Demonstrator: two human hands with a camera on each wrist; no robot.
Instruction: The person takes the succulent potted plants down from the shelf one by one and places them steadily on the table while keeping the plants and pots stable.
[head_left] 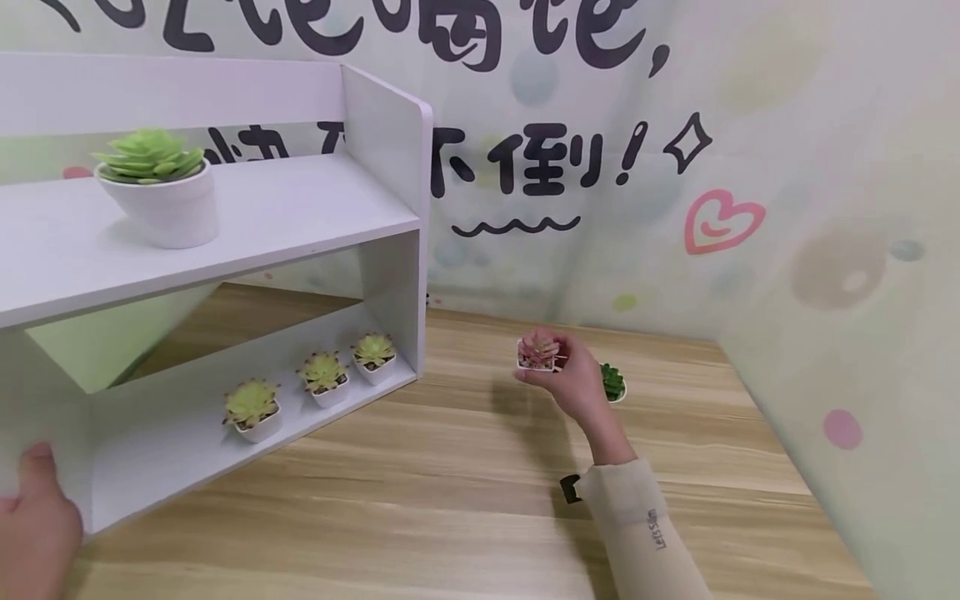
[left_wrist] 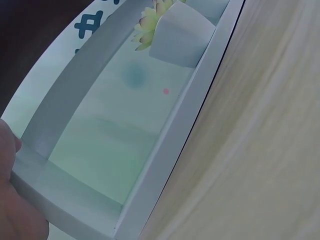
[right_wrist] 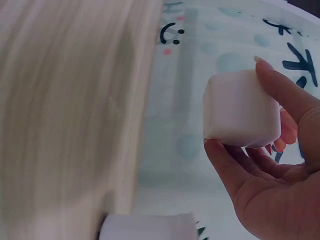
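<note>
Pinched between the thumb and fingers of my right hand (head_left: pixel 573 379) is a small potted succulent (head_left: pixel 538 350) with pinkish-red leaves, held upright over the wooden table. The right wrist view shows its square white pot (right_wrist: pixel 242 107) from below. A dark green potted succulent (head_left: pixel 613 382) stands behind that hand, partly hidden. At the lower left, my left hand (head_left: pixel 37 525) grips the side panel of a white two-tier shelf (head_left: pixel 258 200), thumb on the panel. On the lower tier sit three yellow-green potted succulents (head_left: pixel 252 407) with dark leaf tips.
A larger green succulent (head_left: pixel 161 187) in a white pot stands on the upper tier. Walls with printed lettering and a pink heart (head_left: pixel 723 221) border the wooden table (head_left: pixel 450 500) behind and to the right.
</note>
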